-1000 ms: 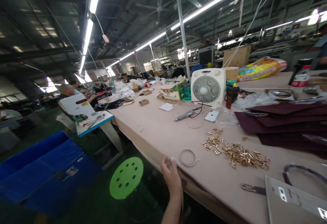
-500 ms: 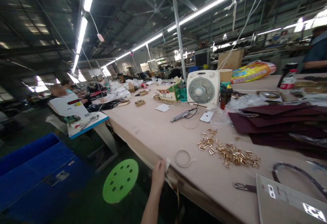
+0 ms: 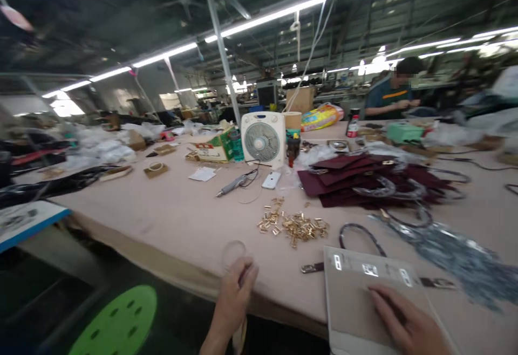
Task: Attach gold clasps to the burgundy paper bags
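Note:
My left hand (image 3: 238, 285) is at the front edge of the table, its fingers curled in towards the thumb; whatever is between them is hidden. Just beyond its fingertips lies a thin pale ring, like a roll of narrow tape (image 3: 233, 252), partly behind the hand. At the lower right, my right hand (image 3: 408, 320) rests with fingers stretched out on a flat beige-grey panel (image 3: 348, 295) with several shiny white patches. A dark looped handle (image 3: 362, 231) and a dark strap with a metal buckle (image 3: 312, 268) stick out from the panel. Small gold metal fittings (image 3: 301, 227) lie heaped behind the tape ring.
Stacked maroon bag pieces (image 3: 335, 179) lie to the right, near clear plastic wrap (image 3: 457, 258). Farther back are a box fan (image 3: 264, 139), a phone (image 3: 271, 180) and a grey corded hand tool (image 3: 232, 186). A green stool (image 3: 117, 317) stands below left. A co-worker (image 3: 390, 93) sits across.
My view has swung right. The right hand has come into view on the panel. My left hand, which held a small whitish piece, is now beside the tape ring.

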Tool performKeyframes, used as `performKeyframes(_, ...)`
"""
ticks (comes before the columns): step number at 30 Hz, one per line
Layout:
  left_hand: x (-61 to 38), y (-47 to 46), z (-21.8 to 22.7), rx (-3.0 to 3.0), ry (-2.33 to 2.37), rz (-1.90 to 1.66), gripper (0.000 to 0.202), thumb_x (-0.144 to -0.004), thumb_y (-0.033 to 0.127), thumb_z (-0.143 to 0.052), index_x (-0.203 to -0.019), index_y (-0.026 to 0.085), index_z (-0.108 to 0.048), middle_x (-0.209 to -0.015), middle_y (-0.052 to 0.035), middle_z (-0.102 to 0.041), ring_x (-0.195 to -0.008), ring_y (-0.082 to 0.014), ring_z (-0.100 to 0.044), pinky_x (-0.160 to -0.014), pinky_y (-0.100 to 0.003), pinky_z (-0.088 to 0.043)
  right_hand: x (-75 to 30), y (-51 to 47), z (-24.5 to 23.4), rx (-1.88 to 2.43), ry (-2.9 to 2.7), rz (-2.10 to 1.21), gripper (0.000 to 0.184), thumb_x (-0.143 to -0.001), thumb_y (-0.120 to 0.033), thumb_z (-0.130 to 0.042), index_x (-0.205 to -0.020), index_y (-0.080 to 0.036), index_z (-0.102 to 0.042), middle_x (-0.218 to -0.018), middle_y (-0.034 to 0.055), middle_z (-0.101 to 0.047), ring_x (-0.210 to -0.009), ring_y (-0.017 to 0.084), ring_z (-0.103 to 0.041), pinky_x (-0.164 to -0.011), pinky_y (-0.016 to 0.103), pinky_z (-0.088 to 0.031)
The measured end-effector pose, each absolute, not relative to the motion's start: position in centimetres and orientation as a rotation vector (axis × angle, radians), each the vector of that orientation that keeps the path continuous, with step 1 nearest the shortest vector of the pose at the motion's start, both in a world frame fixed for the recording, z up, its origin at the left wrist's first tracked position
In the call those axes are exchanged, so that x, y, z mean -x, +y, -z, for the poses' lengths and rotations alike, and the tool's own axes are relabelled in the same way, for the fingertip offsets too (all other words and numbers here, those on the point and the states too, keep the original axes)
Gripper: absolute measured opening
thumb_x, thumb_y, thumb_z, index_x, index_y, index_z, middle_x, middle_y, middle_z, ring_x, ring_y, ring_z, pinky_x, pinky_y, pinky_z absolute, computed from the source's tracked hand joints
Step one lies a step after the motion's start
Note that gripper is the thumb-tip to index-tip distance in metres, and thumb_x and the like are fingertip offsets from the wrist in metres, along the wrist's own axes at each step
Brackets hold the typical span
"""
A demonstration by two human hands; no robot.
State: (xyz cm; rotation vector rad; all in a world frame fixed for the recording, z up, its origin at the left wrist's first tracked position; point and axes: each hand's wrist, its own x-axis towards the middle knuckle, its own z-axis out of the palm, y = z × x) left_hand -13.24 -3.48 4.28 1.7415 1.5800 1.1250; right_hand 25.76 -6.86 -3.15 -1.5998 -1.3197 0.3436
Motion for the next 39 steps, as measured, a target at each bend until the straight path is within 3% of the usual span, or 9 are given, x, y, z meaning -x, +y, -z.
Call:
performKeyframes(3,8.1,-2.9,-5.2,-1.787,1.313,-0.965,0.029,-0.100,0.045,-0.054,-0.095,0.021,-0.069,-0.087,-0.0015,-0.068,-0.085,-0.0199,-0.062,-0.079,-0.027,-0.047,-25.9,-7.1,2.3,1.595,-1.478,-0.467,0.039,-0.089,-0.061,-0.062,-0.100,-0.029,-0.081,-0.103,0.0082,-0.081,-0.095,0.033,-0.076,-0.085,0.042,-0.064)
performKeyframes(6,3.3,-2.4,-5.7,-1.782,1.062,-0.805,0.026,-0.099,0.038,-0.055,-0.090,0.020,-0.071,-0.086,-0.0008,-0.070,-0.083,-0.0184,-0.062,-0.077,-0.025,-0.046,-25.6,-7.3,1.2,1.568,-1.492,-0.508,0.037,-0.097,-0.054,-0.057,-0.102,-0.025,-0.079,-0.098,0.0080,-0.080,-0.088,0.028,-0.075,-0.082,0.036,-0.062)
performKeyframes(17,-4.7,-1.3,-4.3,-2.077,0.884,-0.532,0.024,-0.098,0.027,-0.052,-0.090,0.022,-0.074,-0.086,-0.0007,-0.075,-0.083,-0.0186,-0.067,-0.077,-0.026,-0.045,-25.5,-8.3,-0.8,1.314,-1.597,-0.622,0.029,-0.097,-0.036,-0.066,-0.124,-0.024,-0.071,-0.109,0.0078,-0.075,-0.092,0.022,-0.072,-0.085,0.033,-0.059)
performKeyframes(25,-4.9,-1.5,-3.3,-2.184,0.902,-0.523,0.025,-0.098,0.026,-0.052,-0.093,0.025,-0.076,-0.088,-0.0008,-0.077,-0.085,-0.0197,-0.069,-0.077,-0.026,-0.047,-25.1,-7.6,-0.4,1.288,-1.753,-0.629,0.018,-0.102,-0.032,-0.060,-0.106,-0.024,-0.076,-0.099,0.0073,-0.077,-0.094,0.024,-0.073,-0.084,0.034,-0.059)
performKeyframes(34,-4.8,-1.6,-2.2,-2.212,0.940,-0.512,0.028,-0.099,0.023,-0.049,-0.097,0.023,-0.077,-0.092,-0.0042,-0.078,-0.088,-0.0214,-0.071,-0.081,-0.028,-0.049,-25.1,-7.4,0.3,1.333,-1.880,-0.557,0.015,-0.103,-0.029,-0.059,-0.109,-0.026,-0.072,-0.101,0.0050,-0.075,-0.095,0.024,-0.070,-0.086,0.035,-0.055)
performKeyframes(39,-5.2,-1.7,-2.2,-2.118,0.989,-0.567,0.026,-0.094,0.025,-0.054,-0.094,0.024,-0.079,-0.090,-0.0019,-0.080,-0.085,-0.0203,-0.071,-0.080,-0.027,-0.048,-24.9,-7.3,0.2,1.367,-1.924,-0.553,0.013,-0.105,-0.025,-0.053,-0.103,-0.026,-0.066,-0.098,0.0045,-0.070,-0.093,0.023,-0.066,-0.083,0.034,-0.051)
